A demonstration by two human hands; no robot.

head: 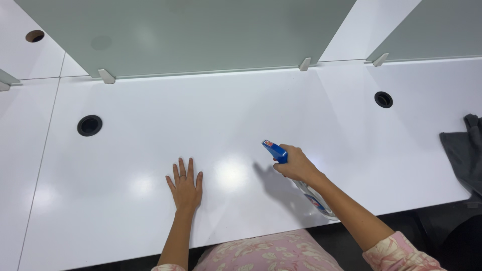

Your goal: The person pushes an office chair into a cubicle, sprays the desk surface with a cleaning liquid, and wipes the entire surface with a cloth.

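Spray bottle (296, 175) nozzle up-left, away.

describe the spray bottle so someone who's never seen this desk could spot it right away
Start at the wide white desk under the frosted divider panel. Near its front edge, right of centre, the right hand grips a spray bottle tilted over the surface. It is the only clear bottle with a blue trigger head; the left hand lies flat and empty beside it.

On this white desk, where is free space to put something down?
Bare desk lies between the left cable hole and left hand, and between the spray bottle in the right hand and right cable hole. Only the grey cloth edge is occupied.
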